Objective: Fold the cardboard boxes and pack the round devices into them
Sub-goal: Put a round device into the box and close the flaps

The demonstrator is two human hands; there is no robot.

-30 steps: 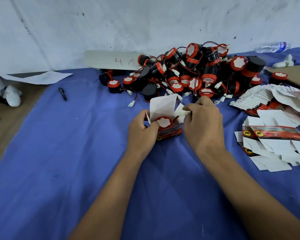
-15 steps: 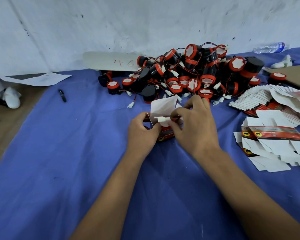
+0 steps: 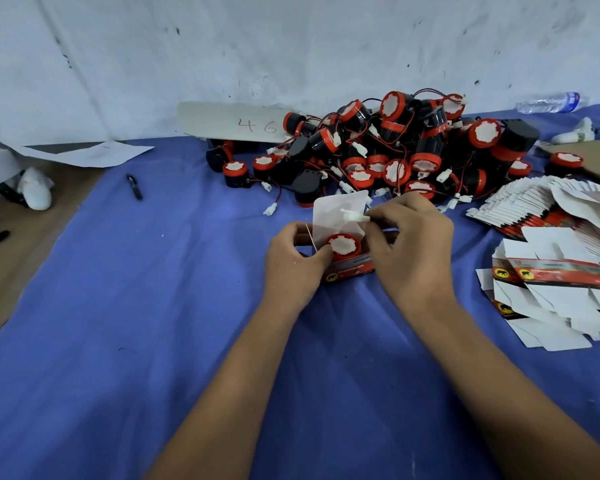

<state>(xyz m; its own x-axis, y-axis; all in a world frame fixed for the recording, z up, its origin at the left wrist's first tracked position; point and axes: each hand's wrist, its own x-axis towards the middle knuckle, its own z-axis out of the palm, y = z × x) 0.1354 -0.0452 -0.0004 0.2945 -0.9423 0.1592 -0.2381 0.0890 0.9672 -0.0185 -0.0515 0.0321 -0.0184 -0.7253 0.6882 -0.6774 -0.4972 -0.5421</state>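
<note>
Boxes are barely begun, we judge: at frame centre one red carton stands open with a round device inside, our left hand gripping its side while our right hand pinches the white connector; the device pile upper right and flat cartons at right remain.

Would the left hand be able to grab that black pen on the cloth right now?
Probably not yet: the left hand grips the box, and the pen lies apart, far left, nothing blocking it.

Red-black devices, blue cloth
</note>
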